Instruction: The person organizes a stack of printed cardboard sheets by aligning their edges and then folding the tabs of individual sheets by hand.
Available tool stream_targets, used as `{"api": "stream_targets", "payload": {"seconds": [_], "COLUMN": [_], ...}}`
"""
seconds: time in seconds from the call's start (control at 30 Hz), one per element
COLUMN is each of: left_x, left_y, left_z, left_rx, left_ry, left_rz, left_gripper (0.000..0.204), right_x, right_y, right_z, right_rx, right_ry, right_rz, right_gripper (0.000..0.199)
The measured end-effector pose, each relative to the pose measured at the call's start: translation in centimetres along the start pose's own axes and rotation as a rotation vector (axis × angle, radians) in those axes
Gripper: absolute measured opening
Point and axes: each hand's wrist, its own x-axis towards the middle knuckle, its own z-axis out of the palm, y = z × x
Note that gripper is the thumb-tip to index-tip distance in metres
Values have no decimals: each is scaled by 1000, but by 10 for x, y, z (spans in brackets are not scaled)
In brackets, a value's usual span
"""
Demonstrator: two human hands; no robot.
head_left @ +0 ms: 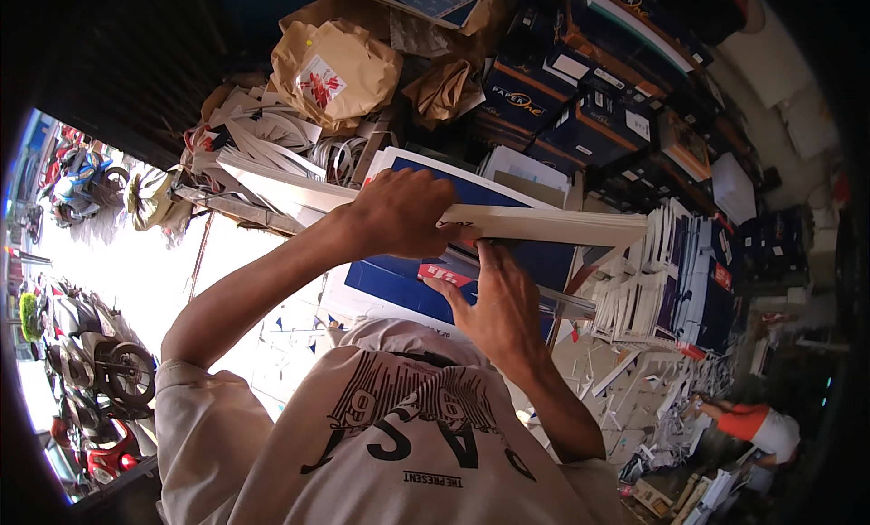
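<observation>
My left hand (399, 215) is clamped over the top of a thick stack of white sheets (553, 224), held up in front of my chest. From below, my right hand (497, 300) has its fingers spread against the stack's underside and against the blue-and-white printed sheets (390, 285) at the bottom of the bundle. Its thumb reaches up to the stack's lower edge. The sheets slant from upper left to right. My pale printed shirt (399, 434) fills the lower middle.
A brown paper-wrapped bundle (337, 72) and curled white paper offcuts (272, 135) lie beyond the stack. Dark blue ream boxes (544, 95) are piled at upper right, stacks of printed sheets (675, 271) at right. Another person (754, 425) is at lower right. Parked motorbikes (104, 366) stand at left.
</observation>
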Motion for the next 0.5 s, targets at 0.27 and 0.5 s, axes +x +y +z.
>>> {"api": "stream_targets", "payload": {"seconds": [0.27, 0.5], "left_x": [-8, 34], "left_y": [12, -21], "left_z": [4, 3], "left_rx": [147, 26], "left_ry": [201, 63], "left_rz": [-83, -165], "left_gripper": [43, 50], "right_x": [16, 7], "right_y": [25, 24], "right_z": [66, 71], "right_rx": [171, 175], "right_ry": [563, 635], "right_rz": [-109, -280], "right_gripper": [33, 33]}}
